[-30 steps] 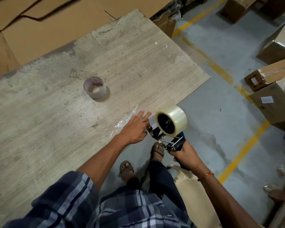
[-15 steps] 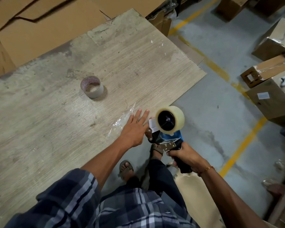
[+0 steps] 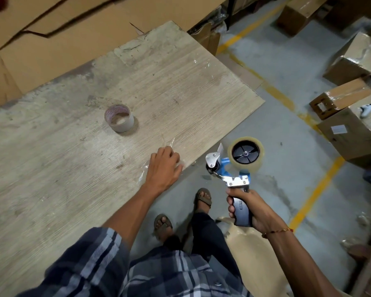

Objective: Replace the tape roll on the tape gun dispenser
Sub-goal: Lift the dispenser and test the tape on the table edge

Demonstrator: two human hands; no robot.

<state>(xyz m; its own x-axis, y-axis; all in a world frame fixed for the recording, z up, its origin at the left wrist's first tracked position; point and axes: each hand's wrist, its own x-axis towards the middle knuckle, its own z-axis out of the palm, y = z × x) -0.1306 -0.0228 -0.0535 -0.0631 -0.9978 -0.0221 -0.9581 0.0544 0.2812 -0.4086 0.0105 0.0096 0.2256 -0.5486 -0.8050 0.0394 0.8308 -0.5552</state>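
Right hand [image 3: 256, 211] grips the tape gun [image 3: 234, 170] handle; left hand [image 3: 163, 168] rests, fingers loosely bent, on the desk [image 3: 73, 168].

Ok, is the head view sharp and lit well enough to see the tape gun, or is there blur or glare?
Head view: tape gun and its clear tape roll are sharp, evenly lit; right hand grips the handle. Glare only on the plastic film by the left hand. Frame corners smear, and wide-angle distortion bends the table edges.
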